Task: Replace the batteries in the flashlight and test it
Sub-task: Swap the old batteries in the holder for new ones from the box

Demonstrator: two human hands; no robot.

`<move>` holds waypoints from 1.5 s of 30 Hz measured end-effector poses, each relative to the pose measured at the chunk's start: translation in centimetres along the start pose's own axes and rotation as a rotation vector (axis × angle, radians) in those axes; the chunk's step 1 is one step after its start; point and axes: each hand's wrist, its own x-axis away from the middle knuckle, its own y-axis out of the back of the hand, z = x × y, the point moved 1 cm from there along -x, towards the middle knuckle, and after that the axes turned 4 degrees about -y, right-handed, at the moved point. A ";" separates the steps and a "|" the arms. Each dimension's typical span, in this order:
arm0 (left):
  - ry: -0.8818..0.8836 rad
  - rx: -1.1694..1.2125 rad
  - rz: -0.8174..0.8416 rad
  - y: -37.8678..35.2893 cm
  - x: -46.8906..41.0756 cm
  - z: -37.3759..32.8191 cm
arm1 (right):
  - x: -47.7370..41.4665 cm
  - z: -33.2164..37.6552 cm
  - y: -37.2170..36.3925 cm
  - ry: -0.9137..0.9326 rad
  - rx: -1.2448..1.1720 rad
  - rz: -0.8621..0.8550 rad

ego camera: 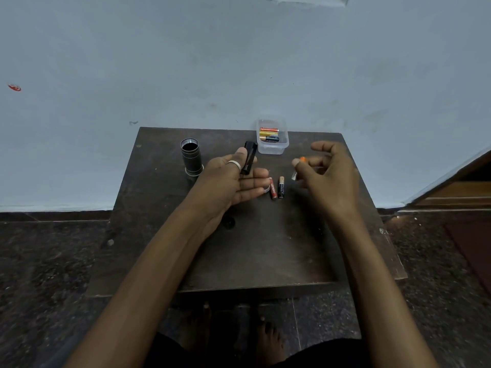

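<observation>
My left hand (pixel 233 179) grips a black battery holder (pixel 249 158) between thumb and fingers, tilted upright above the table. To its right, my right hand (pixel 329 173) pinches a small orange-tipped battery (pixel 299 168) in its fingertips. Two loose batteries lie on the dark wooden table (pixel 239 256) between my hands: a red one (pixel 273 187) and a black one with a copper end (pixel 281 187). The open flashlight body (pixel 191 157) stands upright at the back left, hollow end up. A small black cap (pixel 229 222) lies under my left wrist.
A clear plastic tub (pixel 272 136) with several batteries stands at the table's back edge, just beyond my hands. The small table sits against a pale wall on a dark speckled floor. My bare feet (pixel 268 338) show below the near edge.
</observation>
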 end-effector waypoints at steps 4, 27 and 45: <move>0.002 0.006 -0.003 -0.1 0.0 0.0 | 0.0 -0.7 -0.2 0.042 0.369 0.033; 0.021 0.053 -0.003 -0.4 -0.4 0.0 | -0.7 2.0 -1.5 0.363 0.390 -0.034; 0.053 0.123 -0.002 0.1 -0.5 -0.6 | -10.8 5.5 -7.6 0.324 1.098 0.389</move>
